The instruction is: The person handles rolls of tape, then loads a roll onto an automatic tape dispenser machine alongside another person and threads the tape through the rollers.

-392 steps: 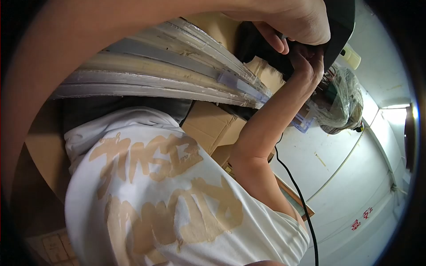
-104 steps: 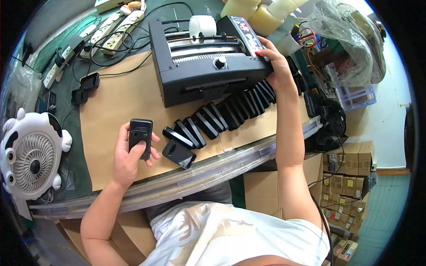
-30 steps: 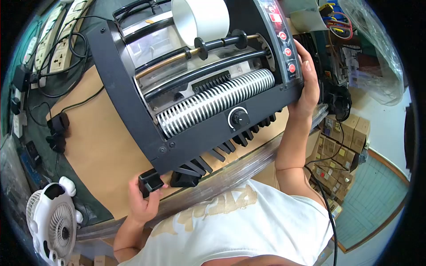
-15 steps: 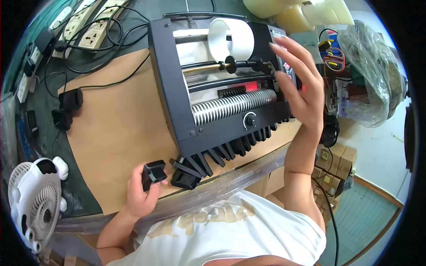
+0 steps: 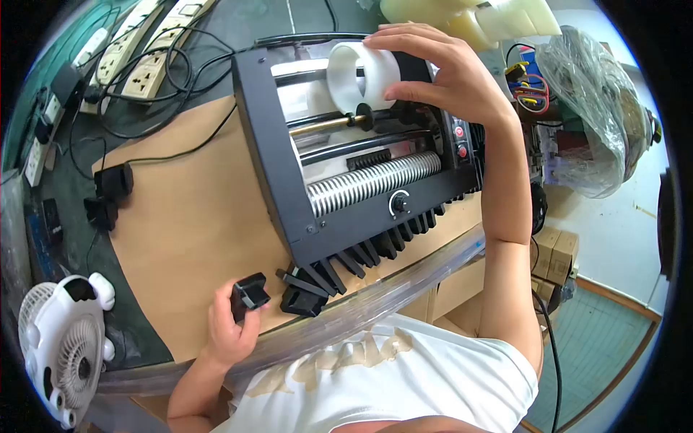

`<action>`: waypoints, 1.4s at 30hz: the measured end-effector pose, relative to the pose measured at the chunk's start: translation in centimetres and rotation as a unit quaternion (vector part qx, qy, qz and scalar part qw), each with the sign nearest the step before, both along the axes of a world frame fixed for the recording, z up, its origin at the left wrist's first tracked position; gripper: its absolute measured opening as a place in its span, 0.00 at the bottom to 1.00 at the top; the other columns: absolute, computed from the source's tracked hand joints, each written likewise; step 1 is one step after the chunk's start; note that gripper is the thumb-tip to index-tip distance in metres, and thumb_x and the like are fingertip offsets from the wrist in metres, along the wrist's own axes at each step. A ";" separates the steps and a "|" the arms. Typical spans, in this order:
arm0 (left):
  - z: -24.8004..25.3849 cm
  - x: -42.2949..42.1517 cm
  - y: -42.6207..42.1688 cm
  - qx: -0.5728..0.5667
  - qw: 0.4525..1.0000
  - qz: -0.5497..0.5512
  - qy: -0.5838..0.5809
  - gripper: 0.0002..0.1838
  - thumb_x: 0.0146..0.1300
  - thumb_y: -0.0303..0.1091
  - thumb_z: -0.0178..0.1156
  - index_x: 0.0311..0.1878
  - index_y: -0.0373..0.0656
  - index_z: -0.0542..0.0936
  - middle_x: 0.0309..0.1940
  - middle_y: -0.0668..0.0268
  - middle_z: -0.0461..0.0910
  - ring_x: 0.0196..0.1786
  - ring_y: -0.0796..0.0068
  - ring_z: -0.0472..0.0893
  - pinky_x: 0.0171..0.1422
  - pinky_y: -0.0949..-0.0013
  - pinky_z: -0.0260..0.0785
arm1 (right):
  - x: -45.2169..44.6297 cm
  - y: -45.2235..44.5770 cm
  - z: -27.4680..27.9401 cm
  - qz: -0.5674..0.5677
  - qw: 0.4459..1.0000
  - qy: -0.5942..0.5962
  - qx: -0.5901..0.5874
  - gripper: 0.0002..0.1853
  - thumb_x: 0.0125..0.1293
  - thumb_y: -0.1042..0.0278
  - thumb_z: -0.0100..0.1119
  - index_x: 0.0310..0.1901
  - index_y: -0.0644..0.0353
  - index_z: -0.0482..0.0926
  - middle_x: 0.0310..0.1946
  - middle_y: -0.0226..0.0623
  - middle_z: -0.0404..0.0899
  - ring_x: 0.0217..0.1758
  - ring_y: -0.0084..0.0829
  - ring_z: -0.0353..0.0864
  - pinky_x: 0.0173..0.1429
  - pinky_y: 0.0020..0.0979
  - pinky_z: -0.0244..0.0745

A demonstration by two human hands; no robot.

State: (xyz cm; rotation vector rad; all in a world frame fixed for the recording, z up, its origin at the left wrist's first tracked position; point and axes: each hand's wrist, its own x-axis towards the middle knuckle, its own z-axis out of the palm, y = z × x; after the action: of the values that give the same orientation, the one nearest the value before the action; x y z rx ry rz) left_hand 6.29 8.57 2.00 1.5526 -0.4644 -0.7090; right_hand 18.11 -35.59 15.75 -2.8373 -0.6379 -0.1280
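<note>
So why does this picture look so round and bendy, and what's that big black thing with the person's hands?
The camera sits on the person's head, looking down, so you see almost what they see; the picture bends near its edges. There are no robot arms here, just two bare hands. The big black machine has bars, a knob and a white roll. The right hand is at that roll; I can't tell if it grips it. The left hand holds a small black object. On the table lies brown paper, with a row of black pieces along the machine's front. Off to the left is a white fan.
</note>
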 end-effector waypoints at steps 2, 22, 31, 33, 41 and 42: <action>-0.2 -0.2 0.1 -0.003 1.000 -0.008 -0.010 0.21 0.69 0.18 0.48 0.65 0.33 0.63 0.49 0.55 0.80 0.41 0.73 0.84 0.39 0.73 0.78 | 0.0 0.0 0.0 -0.008 1.000 0.014 0.018 0.27 0.60 0.52 0.74 0.60 0.51 0.82 0.55 0.40 0.84 0.58 0.43 0.82 0.63 0.40 0.77; 0.1 0.0 0.2 -0.003 1.000 -0.001 0.017 0.21 0.68 0.18 0.50 0.63 0.32 0.63 0.49 0.53 0.80 0.43 0.70 0.85 0.43 0.70 0.79 | 1.8 0.4 1.3 0.000 0.998 0.055 0.032 0.20 0.69 0.65 0.63 0.63 0.51 0.82 0.61 0.41 0.82 0.64 0.44 0.80 0.67 0.41 0.76; -0.2 0.2 0.3 -0.013 1.000 -0.013 -0.010 0.21 0.69 0.18 0.49 0.64 0.32 0.62 0.49 0.54 0.80 0.41 0.73 0.84 0.40 0.73 0.78 | 2.1 1.2 1.4 -0.023 0.996 0.040 -0.078 0.42 0.54 0.59 0.77 0.73 0.42 0.71 0.65 0.40 0.77 0.67 0.46 0.76 0.71 0.45 0.72; -0.2 0.2 0.4 -0.010 1.000 -0.012 -0.014 0.20 0.69 0.18 0.49 0.63 0.32 0.62 0.48 0.54 0.80 0.41 0.73 0.84 0.40 0.72 0.78 | 2.3 1.3 1.2 -0.022 0.995 0.032 -0.087 0.44 0.52 0.59 0.77 0.73 0.42 0.71 0.65 0.40 0.77 0.68 0.46 0.75 0.72 0.45 0.72; -0.3 0.1 0.4 -0.008 1.000 -0.005 -0.012 0.20 0.69 0.18 0.49 0.63 0.32 0.63 0.47 0.54 0.80 0.40 0.73 0.84 0.39 0.72 0.78 | 2.8 1.0 1.1 0.011 0.996 0.019 -0.085 0.42 0.55 0.52 0.77 0.72 0.48 0.71 0.62 0.41 0.79 0.62 0.46 0.79 0.69 0.41 0.74; -0.3 0.2 0.4 -0.010 1.000 -0.002 -0.010 0.20 0.69 0.19 0.49 0.63 0.32 0.63 0.47 0.54 0.80 0.40 0.73 0.84 0.39 0.72 0.78 | 2.8 0.9 1.5 -0.010 0.997 0.051 -0.051 0.43 0.53 0.55 0.78 0.72 0.48 0.71 0.62 0.41 0.79 0.63 0.43 0.79 0.70 0.41 0.73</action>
State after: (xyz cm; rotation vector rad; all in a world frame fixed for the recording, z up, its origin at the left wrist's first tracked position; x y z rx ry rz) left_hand 6.45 8.99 1.75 1.5414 -0.4886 -0.6915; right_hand 20.88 -34.67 17.22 -2.9254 -0.6115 0.0467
